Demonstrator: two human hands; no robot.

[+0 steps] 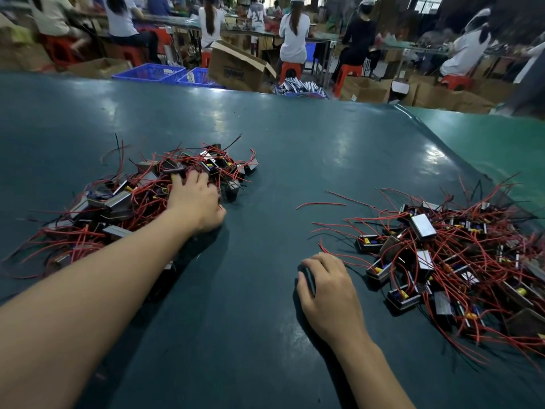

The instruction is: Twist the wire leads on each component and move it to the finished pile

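**Left hand lying on the left pile, right hand resting on the mat**

The left hand (196, 199) is reaching forward with the arm stretched out, and it is lying palm down on the left pile of components (141, 199). Its fingers are spread among the red wires; whether they are gripping a component I cannot tell, because the fingertips are hidden in the pile. The right hand (327, 293) is resting on the dark green mat (265, 143), palm down, with fingers loosely curled and holding nothing. It is lying just beside the right pile of components (448, 261).

The components are small dark boxes, some with shiny metal sides, with yellow and blue parts inside. Thin red and black leads are sticking out from them in all directions, so no common axis is showing. One loose red wire (321, 205) is lying nearly crosswise between the piles.
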